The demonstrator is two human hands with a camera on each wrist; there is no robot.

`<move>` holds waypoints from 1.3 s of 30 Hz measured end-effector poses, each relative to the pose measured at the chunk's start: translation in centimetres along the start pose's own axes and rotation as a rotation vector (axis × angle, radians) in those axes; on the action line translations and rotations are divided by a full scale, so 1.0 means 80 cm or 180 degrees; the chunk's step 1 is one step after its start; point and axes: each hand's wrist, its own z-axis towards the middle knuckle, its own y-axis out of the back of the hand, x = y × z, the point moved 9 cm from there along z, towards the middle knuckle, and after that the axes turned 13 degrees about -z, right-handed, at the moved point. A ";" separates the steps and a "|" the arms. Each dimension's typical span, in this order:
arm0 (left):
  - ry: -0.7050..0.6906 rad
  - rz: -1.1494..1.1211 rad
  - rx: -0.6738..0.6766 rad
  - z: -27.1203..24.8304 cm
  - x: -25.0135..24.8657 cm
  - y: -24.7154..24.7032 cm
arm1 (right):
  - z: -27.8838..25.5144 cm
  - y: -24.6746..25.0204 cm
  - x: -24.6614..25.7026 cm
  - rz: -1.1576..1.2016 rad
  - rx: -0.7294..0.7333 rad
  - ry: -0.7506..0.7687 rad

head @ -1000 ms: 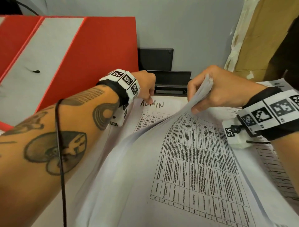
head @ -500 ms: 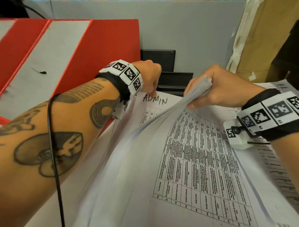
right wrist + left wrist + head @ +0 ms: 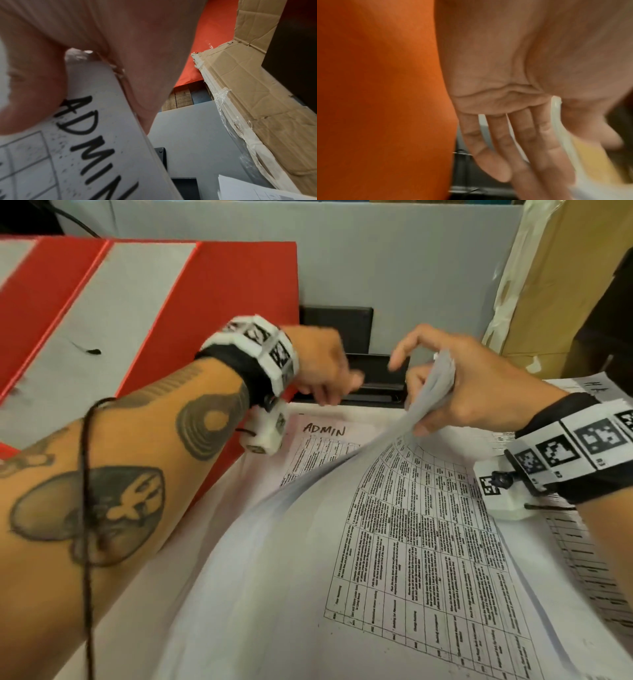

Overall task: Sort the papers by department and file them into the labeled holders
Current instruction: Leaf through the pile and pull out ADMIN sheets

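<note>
My right hand (image 3: 462, 398) pinches the far edge of a lifted stack of printed table sheets (image 3: 435, 381), index finger stretched out. The right wrist view shows the gripped sheet marked ADMIN (image 3: 96, 135) between thumb and fingers. Beneath the lifted stack lies a flat sheet headed ADMIN (image 3: 325, 429). Blurred with motion, my left hand (image 3: 329, 371) hovers just above that sheet, close to the right hand. Its fingers (image 3: 522, 135) are straight and hold nothing. Black paper holders (image 3: 342, 326) stand against the grey wall behind both hands.
A red and grey panel (image 3: 205, 302) runs along the left, close to my left forearm. A taped cardboard box (image 3: 565, 285) stands at the right. Another paper pile with a handwritten heading (image 3: 596, 385) lies behind my right wrist.
My left hand has lifted off the ADMIN sheet and moved right toward the right hand. The right index finger has stretched out while the hand keeps the stack raised.
</note>
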 end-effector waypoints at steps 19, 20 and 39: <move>0.0152 0.1431 -0.0478 0.013 0.020 -0.004 | 0.004 -0.022 0.012 -0.0002 0.0372 0.0253; 0.0155 0.1431 -0.0559 0.011 0.016 0.001 | 0.004 -0.020 0.011 0.0039 0.0330 0.0227; -0.0780 -0.0288 0.0289 -0.045 -0.078 0.009 | 0.006 -0.003 -0.002 -0.0231 -0.0302 -0.0188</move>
